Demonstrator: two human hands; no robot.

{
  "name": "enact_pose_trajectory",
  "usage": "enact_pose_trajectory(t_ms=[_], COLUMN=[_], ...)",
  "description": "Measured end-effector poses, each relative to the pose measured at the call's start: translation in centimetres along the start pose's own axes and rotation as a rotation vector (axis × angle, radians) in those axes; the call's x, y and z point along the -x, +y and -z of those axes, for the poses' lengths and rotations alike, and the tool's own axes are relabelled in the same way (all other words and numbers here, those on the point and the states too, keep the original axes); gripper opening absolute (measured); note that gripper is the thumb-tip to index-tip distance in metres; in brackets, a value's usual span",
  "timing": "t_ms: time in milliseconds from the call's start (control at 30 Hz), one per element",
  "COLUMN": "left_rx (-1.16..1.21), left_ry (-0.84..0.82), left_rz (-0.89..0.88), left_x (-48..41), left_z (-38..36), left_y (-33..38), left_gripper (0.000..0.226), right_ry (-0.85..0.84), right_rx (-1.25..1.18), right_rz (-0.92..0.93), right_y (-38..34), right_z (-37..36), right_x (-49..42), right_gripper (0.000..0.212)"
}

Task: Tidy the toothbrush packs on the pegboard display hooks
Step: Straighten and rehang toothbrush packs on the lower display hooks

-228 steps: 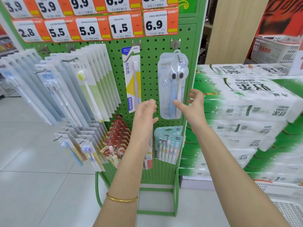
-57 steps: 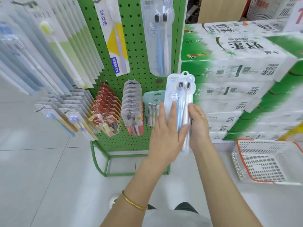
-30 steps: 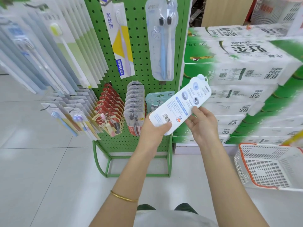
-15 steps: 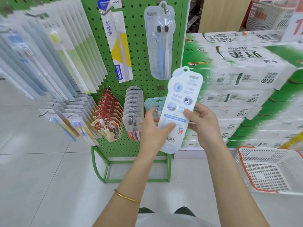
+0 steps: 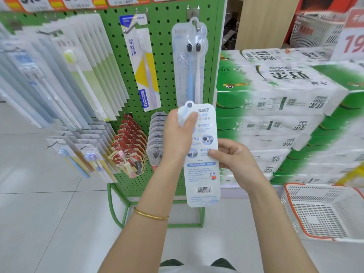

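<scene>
White-and-pale-blue twin toothbrush pack (image 5: 202,170), held in front of the green pegboard (image 5: 165,56), below and just in front of the matching pack (image 5: 189,75) that hangs on the upper right hook (image 5: 194,21).

Change over the last second: the pack was slanted, printed back up, with the left hand under its lower end. It now stands upright, hang hole (image 5: 189,105) at the top. The left hand (image 5: 177,136) has moved from the lower part up to the top corner. The printed back with the barcode still faces the camera.

Meaning for the task (judgement): the pack is now oriented for rehanging, hole uppermost and close under the target hook. The back faces outward, though. The pack already hung shows its brushes to the front, so the held one probably needs a half-turn before it goes on.

Grip:
- Left hand: closed round the top left corner, thumb (image 5: 189,120) laid across the card just below the hole, fingers behind and hidden.
- Right hand (image 5: 234,160): pinches the right edge at mid-height, thumb tip on the printed face, other fingers curled behind.
- Both hands hold only this pack; nothing else is touched.

Not yet done: the hole is not on any hook.
</scene>
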State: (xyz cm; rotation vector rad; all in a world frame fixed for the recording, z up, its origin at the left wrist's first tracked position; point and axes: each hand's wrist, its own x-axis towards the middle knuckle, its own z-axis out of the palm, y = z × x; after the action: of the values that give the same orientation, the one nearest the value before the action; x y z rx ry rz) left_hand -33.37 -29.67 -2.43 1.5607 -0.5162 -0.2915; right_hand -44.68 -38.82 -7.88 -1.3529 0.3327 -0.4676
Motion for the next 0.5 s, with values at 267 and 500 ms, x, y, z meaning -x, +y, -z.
enact_pose_trajectory(t_ms=[267, 500], left_rx=[0.213, 0.299], left_ry=[-0.004, -0.078], left_rz=[0.121, 0.118], left_x=[0.2, 0.4], left_z=[-0.5, -0.7], left_y=[1.0, 1.7], left_gripper=[0.024, 0.036], right_ry=[-0.065, -0.367], right_rx=[-0.147, -0.379], right_rz=[-0.132, -0.158], right_y=[1.3, 1.9], right_z=[0.4, -0.7], right_x=[0.2, 0.3], right_gripper=[0.071, 0.088])
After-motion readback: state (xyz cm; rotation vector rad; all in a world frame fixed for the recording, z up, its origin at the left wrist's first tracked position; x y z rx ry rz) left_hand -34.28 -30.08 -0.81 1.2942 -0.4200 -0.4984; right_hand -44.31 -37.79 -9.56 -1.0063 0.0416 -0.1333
